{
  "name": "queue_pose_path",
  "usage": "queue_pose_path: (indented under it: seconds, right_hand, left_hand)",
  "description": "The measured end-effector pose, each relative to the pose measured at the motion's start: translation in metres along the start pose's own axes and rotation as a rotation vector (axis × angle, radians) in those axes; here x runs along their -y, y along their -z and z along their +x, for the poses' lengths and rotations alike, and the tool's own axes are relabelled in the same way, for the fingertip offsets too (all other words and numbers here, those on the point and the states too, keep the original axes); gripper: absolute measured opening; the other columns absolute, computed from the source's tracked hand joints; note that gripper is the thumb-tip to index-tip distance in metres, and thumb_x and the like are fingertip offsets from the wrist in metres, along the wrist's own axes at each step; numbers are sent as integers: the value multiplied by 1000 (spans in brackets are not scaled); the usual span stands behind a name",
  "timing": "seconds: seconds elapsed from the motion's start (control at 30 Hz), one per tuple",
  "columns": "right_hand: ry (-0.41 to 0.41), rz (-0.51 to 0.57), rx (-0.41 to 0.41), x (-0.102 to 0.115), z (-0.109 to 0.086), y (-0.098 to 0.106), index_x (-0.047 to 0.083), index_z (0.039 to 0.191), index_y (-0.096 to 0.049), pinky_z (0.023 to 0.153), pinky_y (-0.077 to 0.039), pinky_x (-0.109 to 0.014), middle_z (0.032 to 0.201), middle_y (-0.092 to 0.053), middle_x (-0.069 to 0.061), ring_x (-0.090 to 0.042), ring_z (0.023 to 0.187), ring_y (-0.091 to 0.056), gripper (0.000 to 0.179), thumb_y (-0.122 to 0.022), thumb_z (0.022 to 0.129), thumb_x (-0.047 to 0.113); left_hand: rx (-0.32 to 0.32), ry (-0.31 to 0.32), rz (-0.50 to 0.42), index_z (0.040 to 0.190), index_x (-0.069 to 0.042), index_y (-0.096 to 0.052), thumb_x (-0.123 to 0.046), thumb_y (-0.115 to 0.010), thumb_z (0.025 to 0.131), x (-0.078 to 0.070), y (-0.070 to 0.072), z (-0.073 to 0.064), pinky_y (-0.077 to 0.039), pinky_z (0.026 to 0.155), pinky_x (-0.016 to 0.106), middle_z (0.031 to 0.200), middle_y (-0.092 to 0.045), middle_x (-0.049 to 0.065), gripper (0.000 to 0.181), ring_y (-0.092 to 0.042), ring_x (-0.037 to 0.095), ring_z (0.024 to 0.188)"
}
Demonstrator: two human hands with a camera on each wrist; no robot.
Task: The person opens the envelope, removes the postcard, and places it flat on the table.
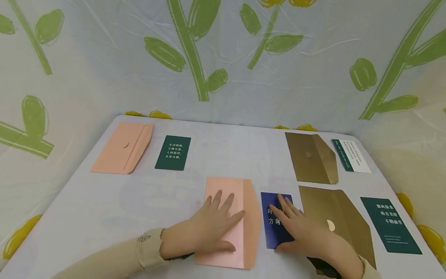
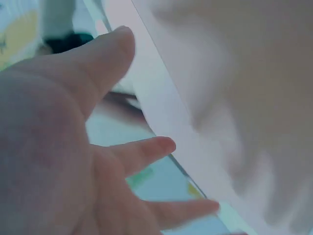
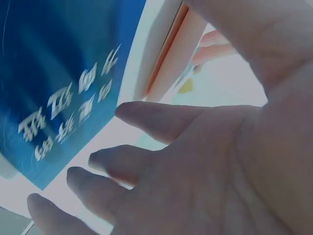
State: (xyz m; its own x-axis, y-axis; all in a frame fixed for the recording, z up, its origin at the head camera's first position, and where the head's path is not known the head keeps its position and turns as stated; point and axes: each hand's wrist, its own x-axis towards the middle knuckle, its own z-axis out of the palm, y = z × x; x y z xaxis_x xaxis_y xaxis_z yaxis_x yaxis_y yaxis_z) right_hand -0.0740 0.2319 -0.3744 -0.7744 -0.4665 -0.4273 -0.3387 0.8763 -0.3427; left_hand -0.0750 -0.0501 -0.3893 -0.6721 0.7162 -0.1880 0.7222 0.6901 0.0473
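Observation:
In the head view a pink envelope (image 1: 232, 193) lies with its flap unfolded to the right. My left hand (image 1: 212, 226) is spread over its middle, fingers straight; the left wrist view shows the envelope (image 2: 205, 58) close by the thumb and fingers (image 2: 146, 149). Right of it lies a dark blue card (image 1: 270, 232) with white characters. My right hand (image 1: 301, 228) reaches over that card, fingers extended and covering part of the writing. From the right wrist, the blue card (image 3: 58, 58) sits beyond the straight fingertips (image 3: 100, 159).
A gold envelope (image 1: 334, 201) is beside my right hand, with a green card (image 1: 390, 224) farther right. Another gold envelope (image 1: 306, 159) and a white-and-green card (image 1: 353, 155) lie behind. At back left are a pink envelope (image 1: 120, 149) and a green card (image 1: 173, 153) on the white table (image 1: 146, 217).

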Motion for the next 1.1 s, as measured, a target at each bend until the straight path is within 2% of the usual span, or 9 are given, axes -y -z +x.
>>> queue_pose_path:
  seconds: [0.1, 0.2, 0.33, 0.5, 0.7, 0.93, 1.1]
  right_hand:
    - [-24, 27, 31, 5, -6, -6, 5, 153, -35, 104, -31, -67, 161, -11, -28, -50, 145, -16, 98, -77, 79, 53]
    - [-67, 66, 65, 9, -8, -13, 5, 153, -35, 101, -36, -65, 161, -10, -29, -51, 145, -15, 96, -77, 80, 52]
    - [-76, 89, 68, 10, -9, -18, 4, 154, -34, 99, -41, -63, 161, -9, -29, -51, 145, -12, 95, -76, 82, 49]
    - [-73, 79, 63, 9, -5, -17, 5, 153, -35, 99, -41, -63, 161, -10, -30, -52, 145, -12, 92, -76, 83, 48]
    - [-71, 67, 41, 6, 4, -11, 6, 153, -36, 98, -41, -63, 161, -10, -28, -51, 145, -11, 89, -76, 84, 45]
    - [-36, 41, 25, 0, 20, -1, 2, 153, -35, 101, -34, -67, 159, -9, -32, -53, 145, -9, 87, -75, 87, 43]
    - [-21, 33, 31, -4, 34, 9, 2, 153, -34, 102, -33, -67, 159, -9, -33, -53, 145, -9, 86, -73, 88, 42]
  left_hand:
    - [41, -1, -6, 156, -40, -29, -76, -56, 82, -14, -5, -17, -39, 103, 59, 159, -22, 22, 87, -26, 54, 139]
    - [63, 3, 2, 156, -45, -24, -78, -58, 78, -22, -17, -27, -44, 99, 57, 159, -18, 23, 91, -25, 56, 137]
    - [69, 19, 35, 155, -45, -24, -77, -60, 77, -25, -29, -31, -44, 99, 57, 159, -18, 23, 92, -24, 54, 138]
    - [63, 40, 46, 155, -45, -25, -81, -56, 76, -25, -30, -30, -40, 102, 59, 159, -17, 23, 93, -21, 54, 140]
    - [46, 42, 51, 155, -45, -25, -85, -51, 76, -20, -24, -23, -40, 102, 59, 159, -15, 26, 92, -19, 58, 139]
    - [121, 74, -56, 155, -46, -24, -80, -53, 81, -8, -15, -7, -31, 107, 62, 161, -10, 26, 87, -12, 57, 142]
    - [139, 81, -119, 156, -42, -27, -75, -55, 84, 6, -10, 7, -28, 109, 63, 161, -8, 26, 84, -9, 57, 143]
